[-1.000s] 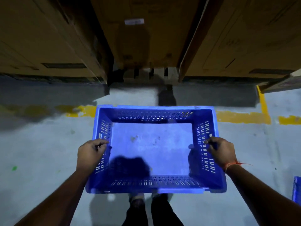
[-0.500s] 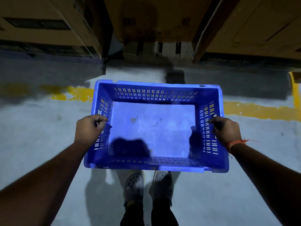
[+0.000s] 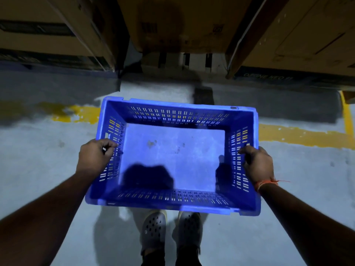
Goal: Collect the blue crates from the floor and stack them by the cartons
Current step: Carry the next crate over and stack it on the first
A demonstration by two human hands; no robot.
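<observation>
An empty blue plastic crate (image 3: 172,154) with slotted walls hangs level above the grey floor, held between both hands. My left hand (image 3: 95,156) grips its left rim, fingers curled over the edge. My right hand (image 3: 258,164) grips the right rim the same way; an orange thread is tied round that wrist. Large brown cartons (image 3: 178,24) stand just ahead, beyond the crate's far edge.
More cartons stand at the left (image 3: 44,29) and right (image 3: 307,35), with a dark gap and a pallet base (image 3: 184,60) between them. A worn yellow floor line (image 3: 303,135) runs across under the crate. My grey clogs (image 3: 153,229) show below the crate.
The view has closed in on the cartons and tipped downward. My feet have come into sight under the crate. Both hands keep the same grip on the rims.
</observation>
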